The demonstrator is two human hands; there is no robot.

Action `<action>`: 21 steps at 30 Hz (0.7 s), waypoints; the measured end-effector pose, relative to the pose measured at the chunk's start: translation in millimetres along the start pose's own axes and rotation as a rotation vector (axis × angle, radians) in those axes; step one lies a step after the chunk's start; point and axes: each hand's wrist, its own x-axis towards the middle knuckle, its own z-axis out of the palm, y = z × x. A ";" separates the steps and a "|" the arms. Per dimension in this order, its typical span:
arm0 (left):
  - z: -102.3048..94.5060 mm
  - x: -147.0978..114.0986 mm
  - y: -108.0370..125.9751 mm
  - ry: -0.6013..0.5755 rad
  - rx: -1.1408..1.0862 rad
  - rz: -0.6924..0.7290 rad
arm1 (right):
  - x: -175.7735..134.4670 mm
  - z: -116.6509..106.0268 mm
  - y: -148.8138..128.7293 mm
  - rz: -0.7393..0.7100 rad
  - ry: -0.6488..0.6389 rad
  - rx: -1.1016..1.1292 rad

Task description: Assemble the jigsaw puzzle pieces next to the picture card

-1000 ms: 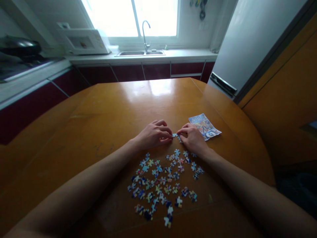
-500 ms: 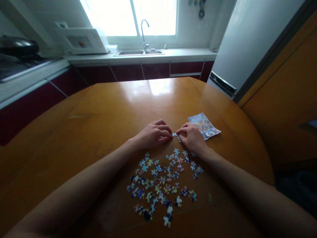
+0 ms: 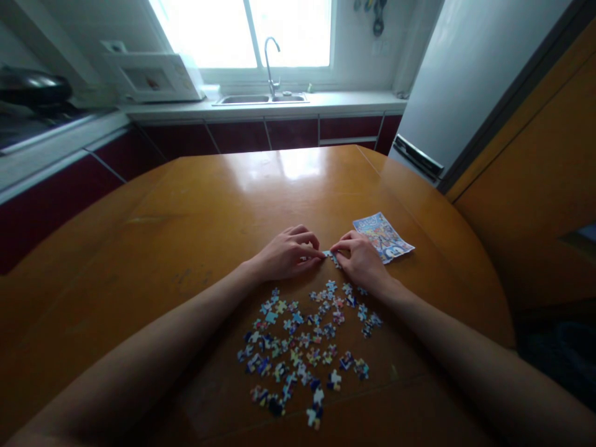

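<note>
Between my hands lie a few light-blue puzzle pieces [image 3: 334, 258] on the wooden table [image 3: 223, 211], partly hidden by fingers. My left hand [image 3: 292, 253] rests on the table with its index finger and thumb closed at the left end of these pieces. From the other side, my right hand [image 3: 361, 257] pinches a puzzle piece with thumb and index finger. Loose puzzle pieces [image 3: 305, 339] in many colours are scattered nearer to me, below both hands. A printed picture sheet [image 3: 386, 238] lies flat just beyond my right hand.
Behind the table runs a counter [image 3: 358, 97] with a sink [image 3: 244, 99] and faucet [image 3: 269, 65]. A white microwave [image 3: 153, 77] stands to its left, and a dark pan [image 3: 35, 87] sits on the stove. The fridge [image 3: 484, 68] is at the right.
The fingers of my left hand have shifted slightly, with the index finger stretched a little straighter toward the pieces. My right hand stays in nearly the same place.
</note>
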 end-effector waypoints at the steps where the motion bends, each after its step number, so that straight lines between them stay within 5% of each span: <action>1: -0.4 0.3 0.2 -0.012 0.000 0.001 | 0.0 -0.1 -0.2 0.001 0.000 0.003; 11: 0.7 0.1 1.0 0.053 -0.022 -0.026 | -0.5 -0.6 0.0 -0.008 -0.011 0.012; 16: 3.5 -4.4 -21.0 0.258 -0.114 -0.357 | -0.5 -1.3 -1.0 0.005 -0.011 0.020; 21: -6.5 -8.5 -34.4 0.055 -0.335 -0.544 | -0.4 -1.6 -2.8 0.006 -0.011 0.011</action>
